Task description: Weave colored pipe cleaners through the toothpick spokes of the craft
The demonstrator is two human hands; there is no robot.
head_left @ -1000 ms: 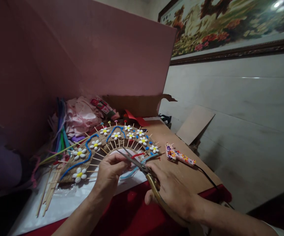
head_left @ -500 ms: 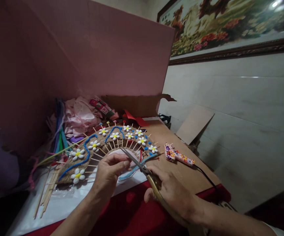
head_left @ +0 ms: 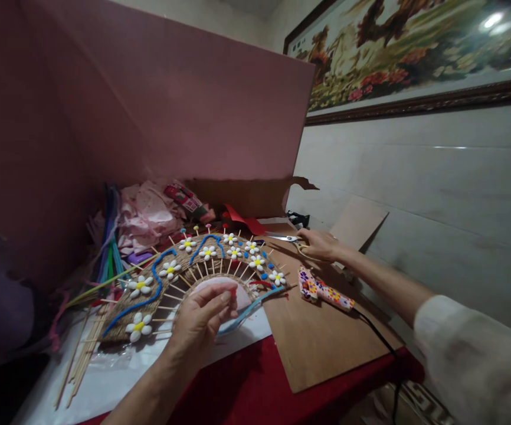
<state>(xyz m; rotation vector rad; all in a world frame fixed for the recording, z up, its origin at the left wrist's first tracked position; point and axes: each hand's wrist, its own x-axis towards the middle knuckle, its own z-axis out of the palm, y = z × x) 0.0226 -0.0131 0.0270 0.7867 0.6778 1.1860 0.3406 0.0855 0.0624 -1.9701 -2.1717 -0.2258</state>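
My left hand (head_left: pixel 202 310) is closed in a pinch, with a small red piece (head_left: pixel 233 291) showing at its fingertips. It hovers in front of a twine-wrapped fan-shaped craft (head_left: pixel 114 337) that bears white flowers, blue fuzzy lines and short sticks along its edges. Farther back on the right, my right hand (head_left: pixel 320 243) grips the handles of the scissors (head_left: pixel 285 238), whose blades point left, low over the back of the board. A light blue strip (head_left: pixel 249 308) runs along the craft's lower right side.
A flower-patterned glue gun (head_left: pixel 324 289) with a black cord lies on the brown board (head_left: pixel 308 348). Loose wooden sticks (head_left: pixel 81 369) lie at the front left. Pink cloth (head_left: pixel 143 215), pipe cleaners (head_left: pixel 111 248) and red paper (head_left: pixel 244 220) are heaped behind the craft.
My right hand has carried the scissors away from my left hand, to the back right over the board. My left hand stays nearly in place, still pinching.
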